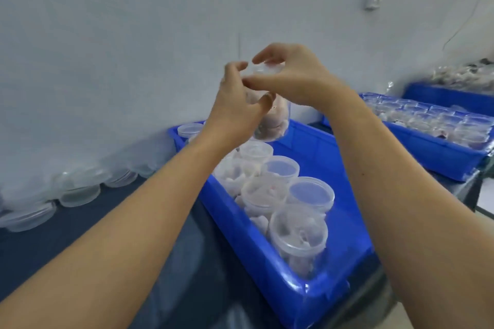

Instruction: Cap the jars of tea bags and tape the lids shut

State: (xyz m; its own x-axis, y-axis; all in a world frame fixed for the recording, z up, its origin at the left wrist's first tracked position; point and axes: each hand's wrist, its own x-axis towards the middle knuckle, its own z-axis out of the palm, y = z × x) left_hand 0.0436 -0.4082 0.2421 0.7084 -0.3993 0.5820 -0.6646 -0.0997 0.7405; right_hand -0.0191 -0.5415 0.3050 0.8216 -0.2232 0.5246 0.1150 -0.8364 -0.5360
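the near crate (270, 270) lay below the fingers and held a row of clear plastic jars (298, 238). some carried a cap; the nearest one looked uncapped, though the clear plastic made this hard to judge.

the jar in hand (272, 123) was held in the air above the far end of that crate, tilted, with brownish tea bags showing through its wall. the left hand (236, 104) was wrapped round the upper body of the jar, fingers curled, thumb lying across the near wall. the right hand (291, 75) was at the lid (264, 68), its fingers curled over the rim from above and its thumb meeting the left fingertips at the seam. whether a strip of tape lay under the thumb could not be told; none showed.

handling, as a judgement: the jar was probably light, with a thin, smooth wall that would flex under a hard squeeze and could slip. hold should be taken round the body just below the lid, leaving the seam free. the lid should be gripped by its rim.

to the left of the fingers, loose lids (80, 195) lay along the wall. beyond the right wrist, a second crate (438, 160) held more jars, with a third crate (449, 97) behind.

no brand, label or readable writing showed on any item.
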